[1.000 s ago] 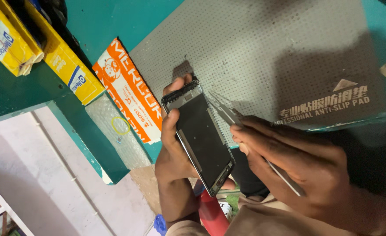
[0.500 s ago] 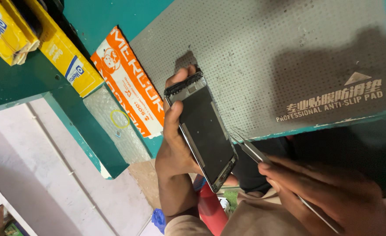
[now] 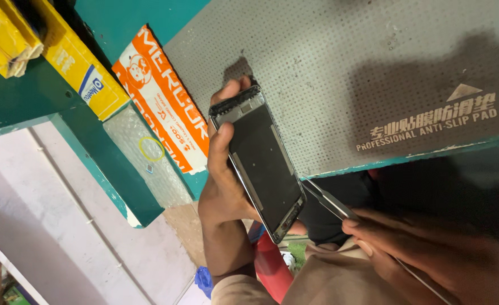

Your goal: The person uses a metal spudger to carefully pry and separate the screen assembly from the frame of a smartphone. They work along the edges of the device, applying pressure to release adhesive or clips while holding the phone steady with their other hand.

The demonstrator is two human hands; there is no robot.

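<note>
Phone in the left hand, tweezers in the right, over the edge of the work mat

Left hand [image 3: 222,186] is wrapped around a smartphone [image 3: 259,161] w/ a dark screen, thumb along one long side, fingertips poking out behind the top, held tilted above the grey dotted anti-slip mat [image 3: 340,68] at the front of the teal bench [image 3: 29,101]. Right hand [image 3: 430,254] pinches metal tweezers [image 3: 328,200], tips just beside the phone's lower edge. Orange packet [image 3: 165,121] & yellow boxes [image 3: 74,65] sit further left.
</note>
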